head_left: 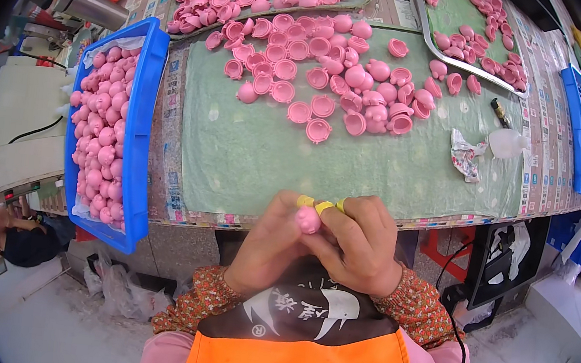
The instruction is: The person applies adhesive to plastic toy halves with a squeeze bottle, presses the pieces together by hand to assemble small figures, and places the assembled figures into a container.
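A small pink round plastic piece (308,219) with little knobs is held between my two hands, just in front of the table's near edge. My left hand (265,243) grips it from the left with bent fingers. Curled around its other side is my right hand (362,243), the thumb pressed up from below. Yellow wraps (324,205) cover some fingertips. On the green cloth (249,162) beyond my hands lie many loose pink half shells (318,130), several with their hollow side up. Rounder pink pieces (378,70) are mixed among them.
At the left stands a blue crate (141,128) filled with round pink pieces. Two trays of pink shells sit at the back, one with a metal rim (461,63). A crumpled tissue (467,156) and a translucent white bottle (506,144) lie right. A black cable (456,329) hangs beside my right arm.
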Action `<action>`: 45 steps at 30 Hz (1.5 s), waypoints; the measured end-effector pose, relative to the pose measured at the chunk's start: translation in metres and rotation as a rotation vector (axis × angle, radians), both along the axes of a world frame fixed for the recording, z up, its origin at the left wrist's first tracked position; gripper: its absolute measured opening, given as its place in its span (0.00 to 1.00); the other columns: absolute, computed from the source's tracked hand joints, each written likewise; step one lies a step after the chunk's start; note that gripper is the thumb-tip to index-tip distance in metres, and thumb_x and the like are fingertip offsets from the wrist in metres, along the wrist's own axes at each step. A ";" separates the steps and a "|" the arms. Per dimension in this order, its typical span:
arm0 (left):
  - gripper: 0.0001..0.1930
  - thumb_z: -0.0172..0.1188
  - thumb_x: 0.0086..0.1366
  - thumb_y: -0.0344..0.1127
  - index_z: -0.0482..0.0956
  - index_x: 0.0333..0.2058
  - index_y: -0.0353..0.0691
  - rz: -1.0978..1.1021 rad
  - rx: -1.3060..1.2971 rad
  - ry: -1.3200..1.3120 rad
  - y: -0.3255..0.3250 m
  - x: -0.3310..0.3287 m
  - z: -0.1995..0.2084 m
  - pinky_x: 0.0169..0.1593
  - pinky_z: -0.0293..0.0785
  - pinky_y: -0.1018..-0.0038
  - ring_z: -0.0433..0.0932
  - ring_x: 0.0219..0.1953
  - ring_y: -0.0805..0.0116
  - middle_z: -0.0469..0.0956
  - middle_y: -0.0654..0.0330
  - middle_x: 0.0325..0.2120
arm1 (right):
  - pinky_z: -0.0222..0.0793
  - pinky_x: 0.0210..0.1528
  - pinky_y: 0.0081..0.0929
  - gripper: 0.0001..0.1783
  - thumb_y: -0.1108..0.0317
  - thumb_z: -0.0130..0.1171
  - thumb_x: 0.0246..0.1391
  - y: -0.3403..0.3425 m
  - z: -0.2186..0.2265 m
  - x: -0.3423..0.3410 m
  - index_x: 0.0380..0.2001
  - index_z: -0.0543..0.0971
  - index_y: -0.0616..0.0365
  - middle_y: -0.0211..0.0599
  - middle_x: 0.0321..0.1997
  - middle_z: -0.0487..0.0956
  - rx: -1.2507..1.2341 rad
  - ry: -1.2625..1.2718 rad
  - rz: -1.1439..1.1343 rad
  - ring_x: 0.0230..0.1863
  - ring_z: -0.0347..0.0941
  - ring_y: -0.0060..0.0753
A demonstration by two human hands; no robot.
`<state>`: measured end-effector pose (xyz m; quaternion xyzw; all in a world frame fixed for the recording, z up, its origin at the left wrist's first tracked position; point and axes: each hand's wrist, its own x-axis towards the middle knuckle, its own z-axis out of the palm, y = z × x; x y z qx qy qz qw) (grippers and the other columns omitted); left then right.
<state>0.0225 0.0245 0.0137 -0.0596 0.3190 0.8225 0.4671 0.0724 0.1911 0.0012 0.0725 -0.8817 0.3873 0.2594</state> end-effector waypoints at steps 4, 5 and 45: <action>0.20 0.58 0.70 0.37 0.60 0.55 0.43 0.020 -0.054 0.033 -0.007 0.002 -0.008 0.55 0.74 0.70 0.74 0.53 0.70 0.71 0.59 0.51 | 0.68 0.31 0.33 0.21 0.68 0.72 0.38 0.002 0.005 -0.001 0.39 0.80 0.60 0.37 0.34 0.73 0.004 -0.035 0.038 0.30 0.71 0.39; 0.20 0.59 0.69 0.34 0.61 0.54 0.44 0.042 -0.047 0.050 -0.006 0.002 -0.009 0.54 0.75 0.71 0.75 0.52 0.70 0.72 0.59 0.50 | 0.68 0.30 0.33 0.22 0.68 0.72 0.38 0.003 0.007 -0.002 0.40 0.80 0.61 0.36 0.34 0.73 0.015 -0.064 0.057 0.30 0.71 0.39; 0.09 0.62 0.59 0.30 0.81 0.39 0.39 0.140 -1.792 1.511 -0.187 -0.060 0.086 0.45 0.71 0.65 0.75 0.42 0.55 0.78 0.58 0.37 | 0.55 0.30 0.18 0.05 0.77 0.53 0.64 0.089 -0.006 0.031 0.34 0.75 0.67 0.31 0.38 0.70 -0.149 -0.062 -0.433 0.31 0.58 0.18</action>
